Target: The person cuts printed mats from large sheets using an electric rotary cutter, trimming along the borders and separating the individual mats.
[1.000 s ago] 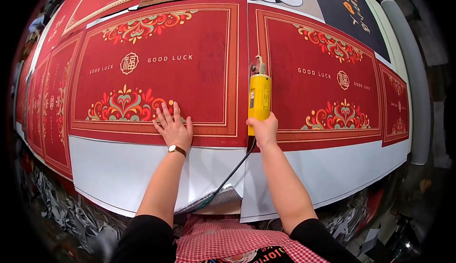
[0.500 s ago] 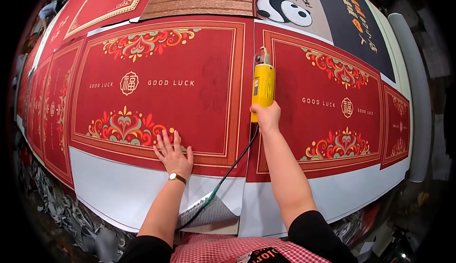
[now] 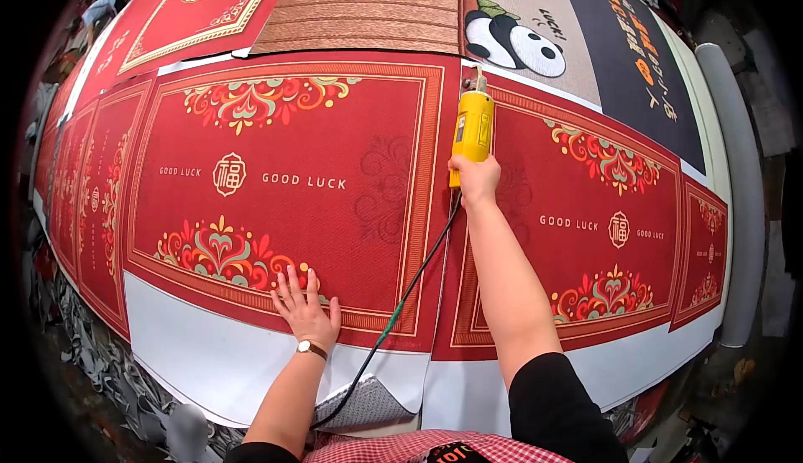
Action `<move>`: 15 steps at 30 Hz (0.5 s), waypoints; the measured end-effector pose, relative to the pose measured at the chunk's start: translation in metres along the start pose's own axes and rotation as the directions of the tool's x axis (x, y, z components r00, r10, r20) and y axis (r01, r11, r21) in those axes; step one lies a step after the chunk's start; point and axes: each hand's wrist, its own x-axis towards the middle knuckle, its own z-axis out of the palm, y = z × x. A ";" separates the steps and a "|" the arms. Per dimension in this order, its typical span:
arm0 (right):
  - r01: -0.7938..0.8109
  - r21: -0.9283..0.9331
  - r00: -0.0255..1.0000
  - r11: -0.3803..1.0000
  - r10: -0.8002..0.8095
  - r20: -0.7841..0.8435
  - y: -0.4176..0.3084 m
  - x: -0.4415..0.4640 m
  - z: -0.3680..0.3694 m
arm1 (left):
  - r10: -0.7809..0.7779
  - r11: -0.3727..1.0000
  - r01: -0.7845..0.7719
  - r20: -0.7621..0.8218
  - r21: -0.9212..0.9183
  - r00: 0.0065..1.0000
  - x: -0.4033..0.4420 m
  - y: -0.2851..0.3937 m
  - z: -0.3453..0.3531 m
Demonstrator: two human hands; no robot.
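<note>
My right hand (image 3: pixel 477 179) is wrapped round the rear of a yellow electric cutter (image 3: pixel 474 124). The cutter's head is at the top end of the cut line between two red GOOD LUCK mats, the left mat (image 3: pixel 301 137) and the right mat (image 3: pixel 585 204). A black cord (image 3: pixel 410 287) runs from the tool back towards my body. My left hand (image 3: pixel 309 312) lies flat with fingers spread on the lower edge of the left mat, by the floral pattern, and holds nothing.
Beyond the red mats lie a brown wood-pattern mat (image 3: pixel 368 20), a panda mat (image 3: pixel 535 36) and a dark mat (image 3: pixel 644 61). A grey roll (image 3: pixel 736 204) stands along the right edge. Grey scraps (image 3: pixel 109 371) are heaped at lower left. White sheet (image 3: pixel 251 363) borders the near side.
My right hand and the yellow cutter have moved forward, away from my body, along the line between the mats. The view has shifted forward. My left hand stays flat on the same spot of the mat.
</note>
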 end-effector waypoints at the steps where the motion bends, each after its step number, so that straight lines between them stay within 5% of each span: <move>1: 0.017 0.000 1.000 1.000 -0.017 -0.011 -0.001 0.005 0.003 | 0.000 1.000 0.000 0.007 -0.004 1.000 0.001 0.000 -0.001; 12: 0.083 -0.053 0.994 0.995 -0.086 -0.067 -0.021 0.042 0.015 | -0.014 1.000 0.014 0.013 -0.027 1.000 0.001 0.001 -0.004; 15: 0.164 0.070 0.986 0.984 -0.162 -0.028 -0.030 0.048 0.022 | -0.001 1.000 0.001 -0.011 -0.027 1.000 -0.001 -0.002 0.000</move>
